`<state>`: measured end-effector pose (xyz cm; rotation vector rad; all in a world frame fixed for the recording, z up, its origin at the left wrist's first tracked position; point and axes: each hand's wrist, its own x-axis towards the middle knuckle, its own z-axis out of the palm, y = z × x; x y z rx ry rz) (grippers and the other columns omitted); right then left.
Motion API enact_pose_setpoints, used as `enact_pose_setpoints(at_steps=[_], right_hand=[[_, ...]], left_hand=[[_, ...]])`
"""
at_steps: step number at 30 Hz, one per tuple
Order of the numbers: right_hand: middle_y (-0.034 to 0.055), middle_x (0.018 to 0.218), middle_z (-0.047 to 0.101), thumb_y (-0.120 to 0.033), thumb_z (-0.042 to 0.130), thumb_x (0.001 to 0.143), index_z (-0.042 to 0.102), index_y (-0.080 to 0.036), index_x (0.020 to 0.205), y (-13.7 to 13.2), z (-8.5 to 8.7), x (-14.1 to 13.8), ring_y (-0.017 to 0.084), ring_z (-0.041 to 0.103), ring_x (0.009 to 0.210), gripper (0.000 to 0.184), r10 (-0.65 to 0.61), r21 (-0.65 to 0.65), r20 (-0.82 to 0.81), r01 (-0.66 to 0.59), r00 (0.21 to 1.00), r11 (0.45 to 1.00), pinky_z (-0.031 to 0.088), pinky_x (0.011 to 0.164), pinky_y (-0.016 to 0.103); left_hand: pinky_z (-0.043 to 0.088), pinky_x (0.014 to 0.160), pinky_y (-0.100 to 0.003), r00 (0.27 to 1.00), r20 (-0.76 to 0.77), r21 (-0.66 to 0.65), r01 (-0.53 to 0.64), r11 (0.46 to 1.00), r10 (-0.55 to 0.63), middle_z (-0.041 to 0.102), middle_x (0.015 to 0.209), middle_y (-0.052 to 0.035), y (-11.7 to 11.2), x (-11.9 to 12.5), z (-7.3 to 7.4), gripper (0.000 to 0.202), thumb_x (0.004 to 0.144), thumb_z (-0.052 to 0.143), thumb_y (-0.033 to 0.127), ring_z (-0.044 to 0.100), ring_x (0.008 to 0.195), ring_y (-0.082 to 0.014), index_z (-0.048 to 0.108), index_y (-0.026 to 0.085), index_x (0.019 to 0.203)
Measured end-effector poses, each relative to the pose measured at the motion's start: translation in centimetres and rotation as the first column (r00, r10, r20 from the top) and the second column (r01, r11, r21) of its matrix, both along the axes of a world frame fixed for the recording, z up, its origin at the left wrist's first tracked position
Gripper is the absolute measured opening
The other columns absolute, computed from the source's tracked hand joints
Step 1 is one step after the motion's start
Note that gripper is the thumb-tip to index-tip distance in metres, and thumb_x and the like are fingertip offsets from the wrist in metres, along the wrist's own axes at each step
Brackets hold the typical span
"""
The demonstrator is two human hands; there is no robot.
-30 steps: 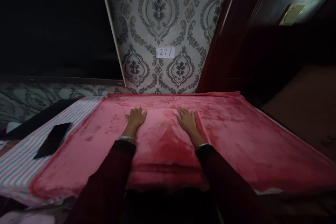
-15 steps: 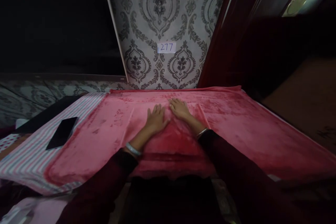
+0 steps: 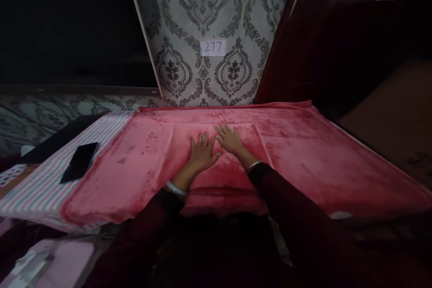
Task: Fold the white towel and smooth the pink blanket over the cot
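Observation:
My left hand [image 3: 201,153] lies flat with spread fingers on a folded rectangle of plush pink-red cloth [image 3: 222,172]. My right hand [image 3: 229,139] rests flat on the same piece, slightly farther back, its fingertips close to those of the left. Nothing is held in either hand. Beneath this rectangle a larger pink-red plush cloth [image 3: 303,153] is spread over the table. Its pile shows darker and lighter patches. Dark folds run across the near part of the rectangle, and my forearms hide some of its near corners.
A black phone [image 3: 80,162] lies on a striped cloth [image 3: 43,189] at the left. Behind are a large dark screen [image 3: 74,27] and patterned wallpaper [image 3: 232,22] bearing a paper label [image 3: 213,47] marked 277. A brown surface [image 3: 398,112] stands at the right.
The view has tilted down a little, so the wall and cloth sit higher. Both hands have slid slightly toward me over the rectangle, and the left fingers are spread wider.

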<state>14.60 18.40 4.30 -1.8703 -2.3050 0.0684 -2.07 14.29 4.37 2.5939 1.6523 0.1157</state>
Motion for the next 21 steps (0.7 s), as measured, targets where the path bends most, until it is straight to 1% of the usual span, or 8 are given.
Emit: enact_pose_setpoints(at_steps=[3,6,8,10,13,15,17,21], right_hand=[[0.0066,0.171,0.021,-0.037,0.028,0.109,0.028,-0.027,0.164,-1.3,1.1,0.1,0.027,0.019,0.158,0.057,0.003,-0.112,-0.053,-0.009,0.999,0.994,0.018,0.126,0.057],[0.0050,0.172,0.019,-0.043,0.028,0.109,0.029,-0.030,0.164,-4.9,1.3,0.8,0.028,0.016,0.158,0.056,0.080,-0.163,-0.090,-0.094,0.993,0.982,0.023,0.125,0.056],[0.0042,0.172,0.019,-0.049,0.032,0.108,0.030,-0.032,0.163,-8.1,0.6,1.5,0.029,0.015,0.159,0.058,0.160,-0.130,-0.084,-0.170,0.984,0.977,0.022,0.125,0.058],[0.0036,0.172,0.019,-0.053,0.038,0.106,0.031,-0.034,0.163,-11.3,-0.6,2.5,0.031,0.017,0.158,0.060,0.196,-0.064,-0.057,-0.200,0.979,0.978,0.021,0.125,0.060],[0.0049,0.170,0.026,-0.051,0.041,0.105,0.036,-0.032,0.162,-14.5,-2.2,3.7,0.032,0.021,0.157,0.060,0.140,0.033,-0.020,-0.139,0.990,0.990,0.019,0.125,0.060],[0.0057,0.169,0.029,-0.048,0.042,0.105,0.038,-0.030,0.161,-15.3,-3.0,4.0,0.032,0.021,0.157,0.059,0.094,0.080,-0.012,-0.093,0.995,0.992,0.019,0.125,0.060],[0.0055,0.169,0.030,-0.046,0.043,0.105,0.040,-0.030,0.160,-15.5,-3.5,4.0,0.031,0.021,0.157,0.057,0.074,0.107,-0.016,-0.072,0.997,0.992,0.019,0.125,0.059],[0.0045,0.168,0.032,-0.045,0.042,0.105,0.043,-0.030,0.158,-15.2,-3.7,3.8,0.029,0.021,0.157,0.056,0.071,0.132,-0.043,-0.064,0.997,0.989,0.019,0.125,0.057]], left_hand=[[0.011,0.125,-0.066,0.999,0.030,-0.087,0.036,0.996,-0.033,0.016,0.172,-0.0172,-0.1,-0.7,1.0,0.078,0.102,0.036,0.061,0.010,0.160,-0.0356,0.023,0.018,0.165],[0.013,0.126,-0.063,0.996,0.040,-0.113,0.078,0.991,-0.074,0.023,0.170,-0.0151,-1.2,-2.7,1.7,0.072,0.103,0.036,0.058,0.017,0.159,-0.0326,0.029,0.020,0.163],[0.010,0.126,-0.064,0.998,0.024,-0.062,0.062,0.996,-0.060,0.027,0.170,-0.0137,-2.6,-4.6,1.6,0.069,0.102,0.038,0.058,0.018,0.159,-0.0338,0.034,0.023,0.162],[0.005,0.126,-0.066,1.000,0.008,0.008,-0.005,1.000,0.005,0.027,0.170,-0.0122,-4.0,-6.7,1.0,0.068,0.100,0.042,0.058,0.016,0.159,-0.0357,0.038,0.025,0.160],[0.012,0.124,-0.070,0.991,0.014,0.056,-0.133,0.989,0.133,0.023,0.171,-0.0104,-5.3,-9.0,-0.1,0.068,0.100,0.044,0.057,0.012,0.160,-0.0367,0.037,0.029,0.161],[0.021,0.121,-0.070,0.985,0.019,0.040,-0.173,0.984,0.172,0.019,0.172,-0.0097,-5.6,-9.7,-0.7,0.067,0.100,0.043,0.055,0.011,0.160,-0.0358,0.034,0.030,0.162],[0.027,0.120,-0.067,0.984,0.018,0.025,-0.176,0.984,0.175,0.017,0.173,-0.0096,-5.5,-9.9,-0.9,0.066,0.101,0.042,0.054,0.011,0.160,-0.0345,0.033,0.029,0.162],[0.026,0.121,-0.066,0.985,0.002,0.014,-0.174,0.985,0.174,0.018,0.173,-0.0098,-5.2,-9.7,-0.6,0.065,0.102,0.042,0.052,0.012,0.160,-0.0343,0.034,0.028,0.162]])
